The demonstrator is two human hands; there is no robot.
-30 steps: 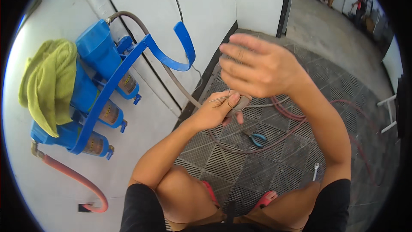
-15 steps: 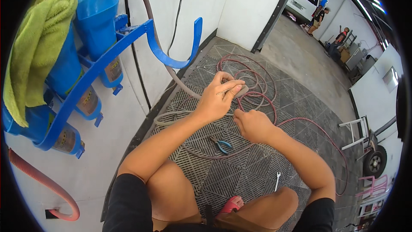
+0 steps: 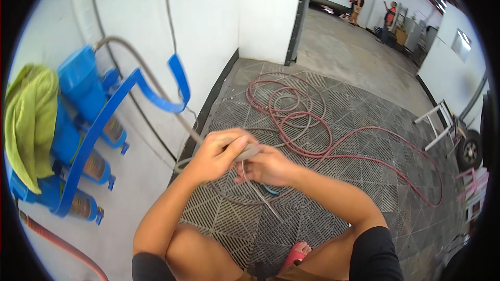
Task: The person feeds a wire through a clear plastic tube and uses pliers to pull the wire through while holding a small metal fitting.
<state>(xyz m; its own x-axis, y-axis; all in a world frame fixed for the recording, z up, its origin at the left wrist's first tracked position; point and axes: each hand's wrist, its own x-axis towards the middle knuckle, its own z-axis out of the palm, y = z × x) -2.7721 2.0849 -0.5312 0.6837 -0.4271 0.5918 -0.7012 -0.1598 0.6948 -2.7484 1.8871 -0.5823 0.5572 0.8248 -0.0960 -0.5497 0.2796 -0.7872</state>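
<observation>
A grey hose [image 3: 190, 132] runs down from the blue filter housing on the left wall to my hands. My left hand [image 3: 221, 153] is closed round it near its end, thumb on top. My right hand [image 3: 271, 165] meets it from the other side, thumb and fingers bent about the hose end. A thin pale rod or strip [image 3: 268, 205] slants down from between my hands; how it is held is hidden. Below my right hand lie blue-handled pliers [image 3: 270, 190], mostly covered, on the grated floor mat [image 3: 307, 208].
Red hose [image 3: 328, 148] lies in loops ahead, mixed with grey coils. Blue filter housings [image 3: 78, 80] hang at the left under a blue hook bracket [image 3: 174, 105] and a green towel [image 3: 32, 125]. Two people [image 3: 358, 5] stand far off by a white vehicle. A wheel [image 3: 470, 150] stands right.
My hands have come together, with the right hand now against the hose end beside the left. The thin strip now hangs downward. The view has shifted, so the wall fittings sit lower and farther left.
</observation>
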